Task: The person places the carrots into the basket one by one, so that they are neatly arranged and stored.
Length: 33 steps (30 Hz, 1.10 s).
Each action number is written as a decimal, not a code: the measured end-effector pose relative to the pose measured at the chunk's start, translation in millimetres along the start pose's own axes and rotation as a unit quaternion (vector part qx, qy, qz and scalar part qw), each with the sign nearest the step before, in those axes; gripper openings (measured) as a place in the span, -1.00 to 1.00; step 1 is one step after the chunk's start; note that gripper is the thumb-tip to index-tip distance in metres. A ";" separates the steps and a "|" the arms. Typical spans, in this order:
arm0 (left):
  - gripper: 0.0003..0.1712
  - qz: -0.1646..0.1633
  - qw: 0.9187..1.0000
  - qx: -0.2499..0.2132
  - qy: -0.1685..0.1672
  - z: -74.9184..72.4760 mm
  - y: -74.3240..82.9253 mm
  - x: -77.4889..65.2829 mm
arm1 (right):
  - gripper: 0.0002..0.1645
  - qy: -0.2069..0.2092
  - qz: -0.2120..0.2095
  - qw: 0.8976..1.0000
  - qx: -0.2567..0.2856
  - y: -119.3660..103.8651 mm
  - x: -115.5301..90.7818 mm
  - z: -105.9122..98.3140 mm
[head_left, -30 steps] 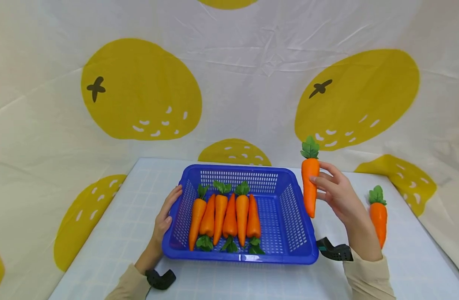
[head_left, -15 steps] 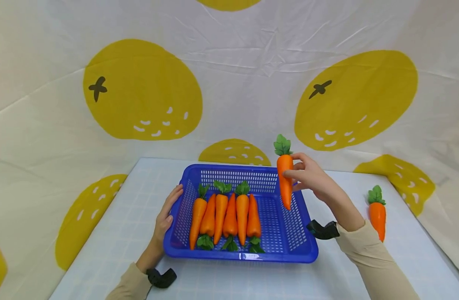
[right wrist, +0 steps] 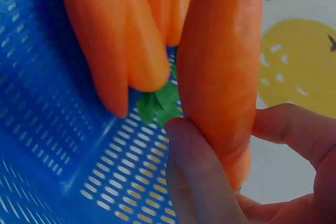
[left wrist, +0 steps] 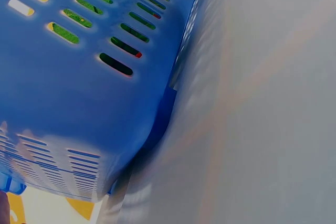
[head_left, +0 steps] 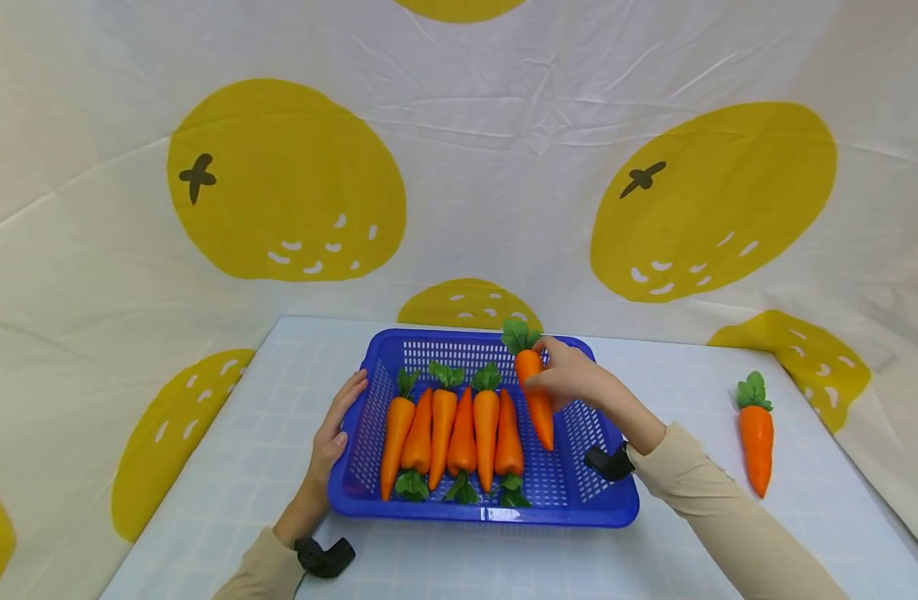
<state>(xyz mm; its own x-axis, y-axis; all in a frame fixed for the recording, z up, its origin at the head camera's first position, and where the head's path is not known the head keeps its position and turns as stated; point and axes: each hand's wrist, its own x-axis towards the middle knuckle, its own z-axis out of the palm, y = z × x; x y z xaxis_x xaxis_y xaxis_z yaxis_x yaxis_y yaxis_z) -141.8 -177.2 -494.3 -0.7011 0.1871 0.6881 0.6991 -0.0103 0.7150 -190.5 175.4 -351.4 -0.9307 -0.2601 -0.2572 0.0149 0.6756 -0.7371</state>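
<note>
A blue plastic basket (head_left: 504, 515) with slotted walls stands on the table. Inside it, several orange carrots (head_left: 486, 433) lie side by side, some with their green leaves toward the back, others toward the front. My right hand (head_left: 575, 379) pinches another carrot (head_left: 537, 404) between thumb and fingers over the basket, just right of the row. Its leaves point up and back, its tip down toward the front. In the right wrist view, thumb and fingers press the held carrot (right wrist: 220, 61) from opposite sides. My left hand (head_left: 333, 433) rests against the basket's left side, fingers extended along the rim.
One more carrot (head_left: 757, 446) lies on the table, right of the basket, leaves toward the back. A pale checked cloth (head_left: 279, 417) covers the table. Behind hangs a white curtain (head_left: 496, 167) printed with large yellow fruit.
My right hand has carried the carrot leftward from beyond the basket's right rim, then lowered it toward the basket floor beside the row. The left hand stays at the basket's left side.
</note>
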 end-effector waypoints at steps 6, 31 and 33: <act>-0.32 0.003 1.000 0.000 0.002 0.3 -1.6 0.4 | -0.34 -0.020 0.017 1.000 -0.014 5.4 5.8 13.4; -0.32 0.007 1.000 -0.017 0.001 -0.2 -0.4 0.6 | -0.46 -0.115 0.109 0.987 -0.006 34.3 23.0 33.4; -0.33 0.007 1.000 -0.021 0.002 -0.2 -0.7 0.5 | -0.46 -0.116 0.108 0.987 -0.012 34.2 23.1 33.2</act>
<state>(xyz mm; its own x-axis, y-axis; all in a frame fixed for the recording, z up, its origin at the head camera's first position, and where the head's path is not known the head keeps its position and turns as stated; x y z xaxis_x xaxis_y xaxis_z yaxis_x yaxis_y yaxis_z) -142.7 -177.2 -494.4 -0.6921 0.1830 0.6982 0.7022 -0.0534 0.7100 -199.4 169.6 -403.3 -0.7979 -0.2579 -0.5448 0.1923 0.7477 -0.6356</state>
